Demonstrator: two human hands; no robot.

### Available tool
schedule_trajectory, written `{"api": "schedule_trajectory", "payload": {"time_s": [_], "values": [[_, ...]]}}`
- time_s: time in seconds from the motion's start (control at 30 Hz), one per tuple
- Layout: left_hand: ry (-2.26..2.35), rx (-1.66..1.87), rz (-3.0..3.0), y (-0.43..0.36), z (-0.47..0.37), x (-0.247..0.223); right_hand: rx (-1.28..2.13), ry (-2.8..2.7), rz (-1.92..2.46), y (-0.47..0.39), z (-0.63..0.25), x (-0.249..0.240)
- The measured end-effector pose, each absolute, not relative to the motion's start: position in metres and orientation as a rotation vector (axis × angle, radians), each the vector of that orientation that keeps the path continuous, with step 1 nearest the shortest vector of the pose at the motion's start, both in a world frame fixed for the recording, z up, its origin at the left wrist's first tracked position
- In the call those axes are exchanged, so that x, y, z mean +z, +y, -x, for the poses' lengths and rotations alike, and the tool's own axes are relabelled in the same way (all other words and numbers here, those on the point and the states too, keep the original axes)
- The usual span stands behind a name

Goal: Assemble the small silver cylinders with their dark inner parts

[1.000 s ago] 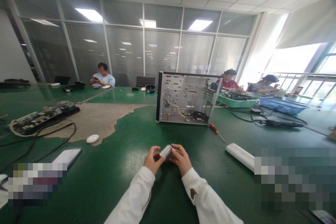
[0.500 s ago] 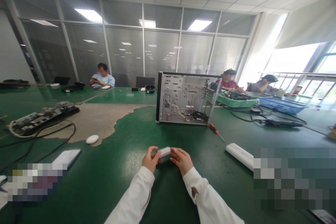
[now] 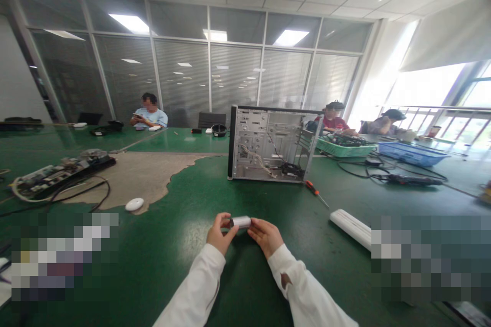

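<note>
A small silver cylinder (image 3: 241, 222), its exact kind not clear, is held on its side above the green table. At its left end, the thumb and fingers of my left hand (image 3: 220, 232) pinch it. My right hand (image 3: 266, 235) grips the other end with its fingertips. Beyond both hands stands an open computer case (image 3: 274, 143), its bare metal inside and some cables showing. To the right of the case lies a screwdriver (image 3: 312, 188) with an orange and black handle.
A white bar-shaped thing (image 3: 351, 227) lies to the right. Green (image 3: 345, 150) and blue (image 3: 414, 156) baskets stand farther back. At left are a circuit assembly (image 3: 61, 173) with cables and a round white object (image 3: 134, 204). Several people sit across the table.
The silver cylinder has turned between my fingers and now lies more level, showing a different side. My hands have hardly shifted.
</note>
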State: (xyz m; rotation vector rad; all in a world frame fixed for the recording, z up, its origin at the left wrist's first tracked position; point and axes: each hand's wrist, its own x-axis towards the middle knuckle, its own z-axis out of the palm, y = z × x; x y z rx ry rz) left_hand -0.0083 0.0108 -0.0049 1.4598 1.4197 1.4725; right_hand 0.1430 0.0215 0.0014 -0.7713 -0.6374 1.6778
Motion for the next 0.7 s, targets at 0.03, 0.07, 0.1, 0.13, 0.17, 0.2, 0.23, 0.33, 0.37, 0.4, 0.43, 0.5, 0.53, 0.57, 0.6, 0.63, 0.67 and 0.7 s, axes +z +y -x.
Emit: {"api": "schedule_trajectory", "payload": {"time_s": [0.03,0.07,0.1,0.13,0.17,0.2,0.23,0.33,0.37,0.4,0.43,0.5,0.53,0.57,0.6,0.63,0.67,0.7], "values": [[1.417,1.473,-1.478,0.01,0.008,-0.004,1.68,-0.63,0.768,0.021,-0.143,0.001],[1.42,1.47,-1.499,0.01,0.008,-0.003,1.685,-0.626,0.765,0.022,-0.143,0.001],[1.429,1.464,-1.522,0.009,0.009,-0.002,1.691,-0.623,0.761,0.022,-0.142,0.001],[1.44,1.459,-1.545,0.009,0.009,0.0,1.699,-0.618,0.756,0.022,-0.142,0.001],[1.449,1.455,-1.568,0.008,0.009,0.001,1.709,-0.615,0.751,0.022,-0.142,0.0],[1.451,1.455,-1.59,0.007,0.009,0.003,1.718,-0.611,0.746,0.022,-0.142,0.0],[1.445,1.457,-1.613,0.007,0.009,0.004,1.728,-0.607,0.74,0.022,-0.142,0.0],[1.402,1.46,-1.717,0.005,0.009,0.006,1.752,-0.591,0.719,0.021,-0.141,-0.002],[1.395,1.458,-1.766,0.004,0.008,0.007,1.759,-0.584,0.709,0.021,-0.14,-0.002],[1.396,1.455,-1.818,0.003,0.008,0.009,1.767,-0.576,0.699,0.021,-0.14,-0.002],[1.401,1.45,-1.872,0.001,0.008,0.01,1.772,-0.568,0.689,0.02,-0.14,-0.002],[1.398,1.432,-1.981,-0.002,0.007,0.014,1.779,-0.555,0.673,0.02,-0.139,-0.003],[1.385,1.424,-2.032,-0.004,0.006,0.016,1.779,-0.55,0.668,0.02,-0.139,-0.002],[1.363,1.417,-2.082,-0.005,0.006,0.017,1.779,-0.546,0.664,0.02,-0.139,-0.002],[1.337,1.411,-2.132,-0.007,0.006,0.019,1.775,-0.542,0.659,0.02,-0.139,-0.001],[1.313,1.408,-2.179,-0.008,0.005,0.021,1.772,-0.539,0.653,0.02,-0.139,0.0],[1.292,1.408,-2.226,-0.009,0.005,0.022,1.77,-0.534,0.649,0.02,-0.139,0.001],[1.271,1.407,-2.275,-0.009,0.005,0.022,1.772,-0.528,0.647,0.02,-0.139,0.002]]}}
